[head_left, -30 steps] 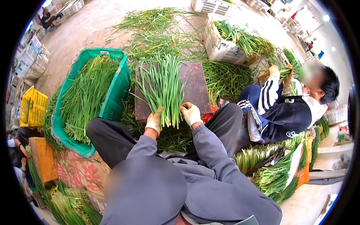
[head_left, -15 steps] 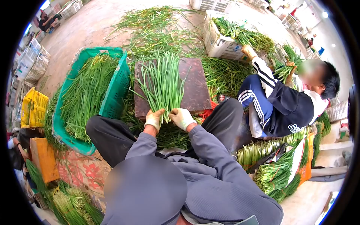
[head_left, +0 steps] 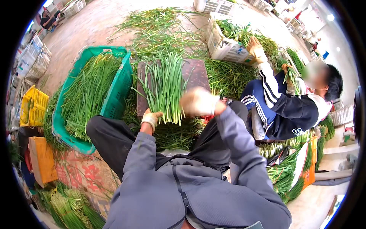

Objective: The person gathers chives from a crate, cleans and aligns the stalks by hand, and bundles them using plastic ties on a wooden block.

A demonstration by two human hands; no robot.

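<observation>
green crate (head_left: 119, 93): long leaves (head_left: 89, 91) | white crate (head_left: 225, 50): greens (head_left: 237, 32) | left grip (head_left: 151, 118) clasping bunch (head_left: 167, 86) | right grip (head_left: 199, 102) blurred, can't tell

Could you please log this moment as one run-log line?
left hand: at lower left of green stalks | right hand: blurred, at their lower right | stalks: on brown board, pale ends toward wearer

We identified a dark brown, mottled, rectangular work surface (head_left: 197, 73). On it we found a bundle of long green stalks with pale ends (head_left: 167, 86), these ends overhanging the near edge. On the flat, pinkish-tan floor (head_left: 88, 31) we recorded scattered green-yellow leaves (head_left: 158, 24), a teal, rectangular plastic crate (head_left: 117, 91) and a white, slatted plastic crate (head_left: 225, 49).
</observation>
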